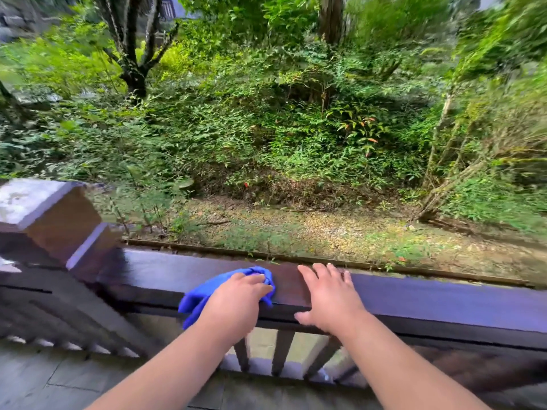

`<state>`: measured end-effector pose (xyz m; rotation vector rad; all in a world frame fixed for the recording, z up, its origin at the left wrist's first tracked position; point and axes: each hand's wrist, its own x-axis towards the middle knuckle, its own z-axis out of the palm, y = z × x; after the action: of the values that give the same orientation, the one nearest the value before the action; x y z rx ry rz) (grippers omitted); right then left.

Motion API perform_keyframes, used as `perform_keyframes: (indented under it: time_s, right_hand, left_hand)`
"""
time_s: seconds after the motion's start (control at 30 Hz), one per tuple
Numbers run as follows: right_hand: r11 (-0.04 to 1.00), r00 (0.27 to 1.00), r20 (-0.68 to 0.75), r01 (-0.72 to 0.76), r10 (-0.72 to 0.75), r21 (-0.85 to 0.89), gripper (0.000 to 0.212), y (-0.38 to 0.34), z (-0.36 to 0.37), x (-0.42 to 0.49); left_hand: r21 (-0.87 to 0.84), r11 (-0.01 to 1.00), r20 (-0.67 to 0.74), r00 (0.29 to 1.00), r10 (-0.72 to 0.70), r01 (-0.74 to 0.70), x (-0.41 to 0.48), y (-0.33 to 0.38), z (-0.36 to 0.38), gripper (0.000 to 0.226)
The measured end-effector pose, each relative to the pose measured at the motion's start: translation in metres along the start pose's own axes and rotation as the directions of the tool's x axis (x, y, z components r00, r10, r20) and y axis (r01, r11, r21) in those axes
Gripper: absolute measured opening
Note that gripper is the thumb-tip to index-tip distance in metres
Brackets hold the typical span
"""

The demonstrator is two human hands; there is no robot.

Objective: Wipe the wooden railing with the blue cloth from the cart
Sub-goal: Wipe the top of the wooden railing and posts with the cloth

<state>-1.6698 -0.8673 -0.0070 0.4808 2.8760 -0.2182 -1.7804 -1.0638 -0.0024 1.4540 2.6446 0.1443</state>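
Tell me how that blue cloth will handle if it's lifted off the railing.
The blue cloth is probably floppy: it bunches under the left hand and droops over the edge of the wooden railing. It likely weighs little, since its loose end hangs freely. It should crumple rather than hold shape.

Two hands (236, 303) (328, 297), one blue cloth (198, 297), one wooden railing (444, 300), one corner post (56, 220).

1. The wooden railing (414, 297) is a dark brown, glossy top rail running from a square post at left off to the right, with slats below it.
2. The blue cloth (201, 297) is bunched on the rail's top, its tail hanging over the near edge, left of centre.
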Motion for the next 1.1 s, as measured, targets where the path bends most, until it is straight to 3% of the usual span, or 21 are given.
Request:
perform_keyframes:
  time_s: [0.33,0.67,0.87,1.1]
  right_hand:
    - [1.0,1.0,-0.005,-0.015,0.015,-0.027,0.106,0.158,-0.012,-0.043]
    - [0.987,0.987,0.04,-0.154,0.156,-0.052,0.112,0.266,-0.019,-0.075]
    - [0.955,0.957,0.016,-0.287,0.289,-0.075,0.109,0.331,-0.026,-0.107]
    - [0.922,0.923,0.003,-0.384,0.385,-0.04,0.113,0.406,-0.041,-0.148]
  left_hand:
    - [-0.022,0.999,-0.01,0.999,-0.032,0.032,0.066,0.151,0.02,0.054]
    - [-0.076,0.961,0.066,0.96,0.271,-0.266,0.14,0.256,0.037,0.055]
    - [-0.131,0.884,-0.021,0.893,0.45,-0.449,0.186,0.327,0.051,0.047]
    - [-0.152,0.846,-0.028,0.858,0.514,-0.512,0.218,0.387,0.056,0.05]
